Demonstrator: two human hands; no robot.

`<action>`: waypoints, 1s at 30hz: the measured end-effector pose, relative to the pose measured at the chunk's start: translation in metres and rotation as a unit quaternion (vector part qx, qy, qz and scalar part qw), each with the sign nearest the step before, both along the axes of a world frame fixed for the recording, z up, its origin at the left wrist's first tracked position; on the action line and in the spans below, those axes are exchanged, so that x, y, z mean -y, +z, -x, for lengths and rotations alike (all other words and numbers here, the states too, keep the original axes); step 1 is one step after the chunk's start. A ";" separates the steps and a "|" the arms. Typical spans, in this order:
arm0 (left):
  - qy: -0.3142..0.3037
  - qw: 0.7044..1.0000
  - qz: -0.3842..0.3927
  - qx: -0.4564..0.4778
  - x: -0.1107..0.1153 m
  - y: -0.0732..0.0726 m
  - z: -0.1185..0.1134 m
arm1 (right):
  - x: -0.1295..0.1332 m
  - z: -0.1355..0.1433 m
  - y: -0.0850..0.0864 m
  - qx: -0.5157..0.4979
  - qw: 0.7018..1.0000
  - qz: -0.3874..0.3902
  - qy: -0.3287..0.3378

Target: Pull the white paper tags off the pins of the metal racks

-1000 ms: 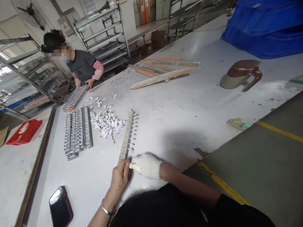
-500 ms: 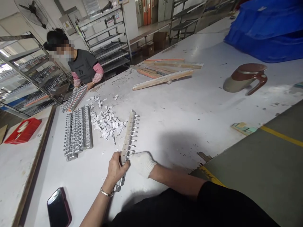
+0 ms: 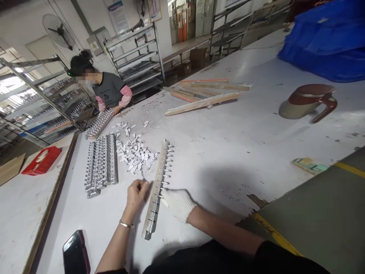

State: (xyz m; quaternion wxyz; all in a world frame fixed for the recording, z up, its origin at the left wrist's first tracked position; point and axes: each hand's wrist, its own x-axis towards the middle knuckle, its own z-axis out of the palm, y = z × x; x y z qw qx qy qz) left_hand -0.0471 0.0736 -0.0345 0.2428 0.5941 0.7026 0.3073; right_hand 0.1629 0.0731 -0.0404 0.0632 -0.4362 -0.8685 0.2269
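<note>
A long pale bar (image 3: 154, 205) lies on the white table, with a row of small silver pieces along the right side of its far half and dark slots nearer me. My left hand (image 3: 137, 194), bare with a bracelet, is just left of the bar, its fingers pinched; what they hold is too small to name. My right hand (image 3: 175, 201), in a white glove, is at the bar's right side with its fingertips closed at a small silver piece. Beyond my left hand lies a pile of white scraps (image 3: 137, 152).
Loaded bars (image 3: 101, 163) stand left of the scraps. Nearer lie a phone (image 3: 75, 253) and a red basket (image 3: 41, 161). Wooden strips (image 3: 202, 103), a brown jug (image 3: 310, 101) and blue sheeting (image 3: 325, 42) are farther off. A person (image 3: 110, 89) holds another bar across the table.
My left hand has let go of the bar and moved off to its left. The right hand stays by the bar. The whole view has shifted slightly.
</note>
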 end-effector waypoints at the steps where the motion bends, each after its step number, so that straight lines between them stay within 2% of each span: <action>1: 0.040 0.999 -0.024 -0.004 -0.015 0.002 0.006 | 0.002 -0.002 -0.003 -0.009 1.000 -0.008 -0.012; 2: 0.071 0.996 -0.044 -0.009 -0.031 0.003 0.011 | 0.004 -0.003 -0.006 -0.019 0.999 -0.014 -0.022; 4: 0.086 0.994 -0.059 -0.008 -0.056 0.005 0.014 | 0.007 -0.008 -0.012 -0.039 0.999 -0.015 -0.031; 6: 0.081 0.995 -0.055 0.011 -0.068 0.006 0.010 | 0.008 -0.013 -0.013 -0.062 0.997 -0.005 -0.037; 7: 0.075 0.996 -0.051 0.024 -0.067 0.007 0.005 | 0.009 -0.016 -0.011 -0.078 0.996 0.004 -0.047; 9: 0.055 0.996 -0.039 0.057 -0.051 0.009 -0.008 | 0.010 -0.020 -0.003 -0.122 0.988 0.030 -0.085; 12: -0.010 0.980 0.004 0.198 -0.005 0.018 -0.030 | 0.012 -0.021 0.016 -0.207 0.967 0.072 -0.131; 15: -0.041 0.950 0.034 0.307 0.041 0.029 -0.047 | 0.014 -0.019 0.034 -0.205 0.973 0.073 -0.077; 18: -0.045 0.965 0.024 0.259 0.070 0.037 -0.051 | 0.020 -0.021 0.049 -0.082 0.996 0.028 0.025; 21: -0.086 0.973 0.048 0.208 0.086 0.042 -0.048 | 0.028 -0.030 0.060 -0.003 0.997 0.006 0.083; 26: -0.147 0.959 0.099 0.222 0.100 0.042 -0.045 | 0.036 -0.046 0.063 -0.007 0.992 0.018 0.125; 28: -0.163 0.932 0.130 0.297 0.105 0.036 -0.046 | 0.037 -0.051 0.058 -0.033 0.991 0.052 0.121; 30: -0.169 0.881 0.169 0.408 0.109 0.029 -0.049 | 0.037 -0.057 0.054 -0.074 0.988 0.090 0.102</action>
